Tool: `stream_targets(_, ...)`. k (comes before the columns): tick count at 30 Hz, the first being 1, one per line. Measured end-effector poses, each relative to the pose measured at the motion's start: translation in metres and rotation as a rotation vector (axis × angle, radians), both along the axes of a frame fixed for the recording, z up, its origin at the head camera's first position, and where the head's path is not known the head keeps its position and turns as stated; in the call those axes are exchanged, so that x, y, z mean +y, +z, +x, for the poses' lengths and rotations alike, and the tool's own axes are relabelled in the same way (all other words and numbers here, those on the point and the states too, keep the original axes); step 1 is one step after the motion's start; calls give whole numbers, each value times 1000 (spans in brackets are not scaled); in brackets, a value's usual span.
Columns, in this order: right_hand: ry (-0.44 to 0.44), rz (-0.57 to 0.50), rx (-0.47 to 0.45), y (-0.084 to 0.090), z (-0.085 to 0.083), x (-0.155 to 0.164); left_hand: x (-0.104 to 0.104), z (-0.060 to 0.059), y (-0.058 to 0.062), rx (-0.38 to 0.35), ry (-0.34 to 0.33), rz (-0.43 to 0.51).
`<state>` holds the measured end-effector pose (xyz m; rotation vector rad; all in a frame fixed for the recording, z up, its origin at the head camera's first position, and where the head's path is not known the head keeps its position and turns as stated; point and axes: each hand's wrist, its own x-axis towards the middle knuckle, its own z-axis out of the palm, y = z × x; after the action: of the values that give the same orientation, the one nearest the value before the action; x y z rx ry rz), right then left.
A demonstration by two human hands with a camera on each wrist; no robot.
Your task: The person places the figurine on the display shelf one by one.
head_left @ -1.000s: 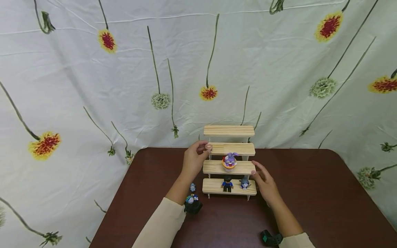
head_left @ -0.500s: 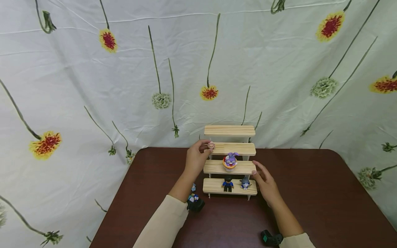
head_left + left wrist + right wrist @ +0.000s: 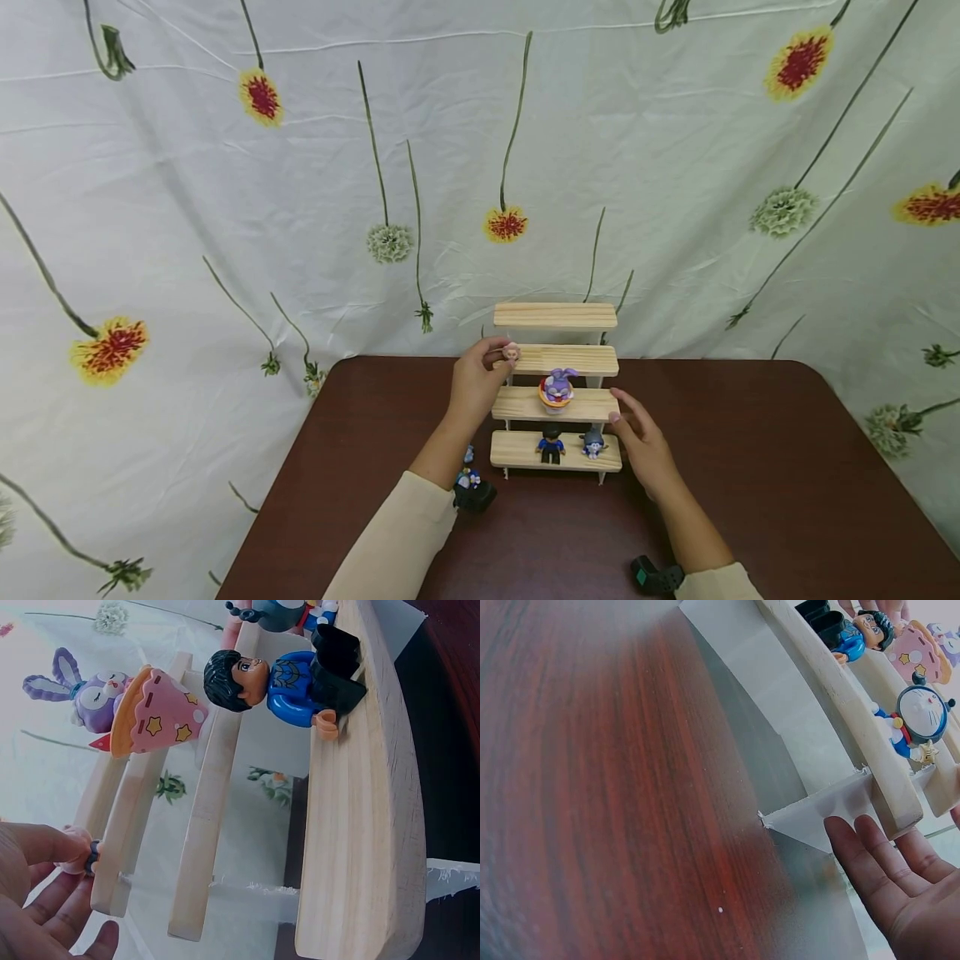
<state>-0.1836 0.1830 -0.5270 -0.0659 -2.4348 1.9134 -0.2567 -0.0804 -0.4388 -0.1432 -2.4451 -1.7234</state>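
My left hand (image 3: 474, 383) pinches a small pink-headed figurine (image 3: 512, 352) at the left end of the second shelf from the top of a four-tier wooden stand (image 3: 581, 360). In the left wrist view the figurine's dark lower part meets the shelf end; fingers hide the rest. My right hand (image 3: 647, 450) lies at the stand's right side, its fairly straight fingertips touching the shelf end and clear side panel. A purple rabbit in a cone (image 3: 557, 390) stands on the third shelf. The bottom shelf bears a black-haired toy man (image 3: 551, 446) and a grey-hooded figurine (image 3: 593, 443).
Two small blue-and-white figurines stand on the dark brown table (image 3: 750, 483) beside the left wrist; the nearer figurine (image 3: 468, 478) is partly covered by that wrist's camera (image 3: 476, 497). A flower-printed cloth (image 3: 450, 167) hangs behind the stand.
My left hand has moved slightly right with the pink-headed figurine, bringing it over the shelf's left end, then nearly stopped. My right hand stays in place.
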Motion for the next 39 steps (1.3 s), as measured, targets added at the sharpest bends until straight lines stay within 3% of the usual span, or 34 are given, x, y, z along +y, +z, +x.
stream_targets(22,-1,-15,-18,2,0,0,-3,3,-1,7,-2,-10)
stream_targets(32,5,-21,-52,31,12,-7,-8,8,5,46,24,-8)
stream_targets(39,-2,-34,-46,10,3,-3,-18,11,4,94,63,20)
